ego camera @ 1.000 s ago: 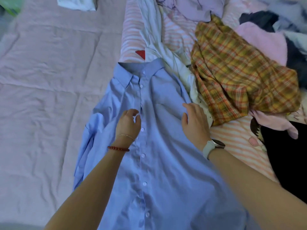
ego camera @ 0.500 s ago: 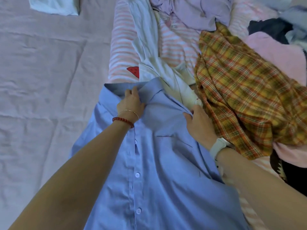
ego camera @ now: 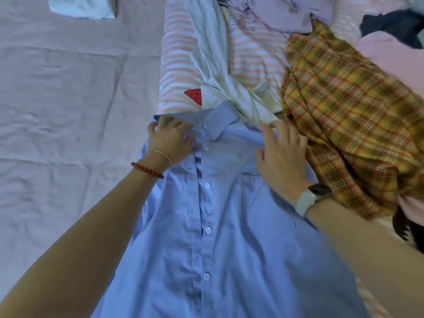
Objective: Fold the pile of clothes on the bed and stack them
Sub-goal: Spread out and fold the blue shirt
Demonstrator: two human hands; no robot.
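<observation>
A blue shirt (ego camera: 229, 226) lies buttoned, front side up, on the bed (ego camera: 68, 111), with its collar pointing away from the person. The left hand (ego camera: 168, 137) rests on the left collar side with its fingers curled on the cloth; I cannot tell if this grip pinches it. The right hand (ego camera: 283, 157) lies flat on the right shoulder of the shirt, fingers spread wide, holding nothing. Just to the right is the pile (ego camera: 298, 42), with a plaid shirt (ego camera: 344, 111) and a striped top (ego camera: 179, 65). A folded white cloth (ego camera: 82, 6) lies far left.
</observation>
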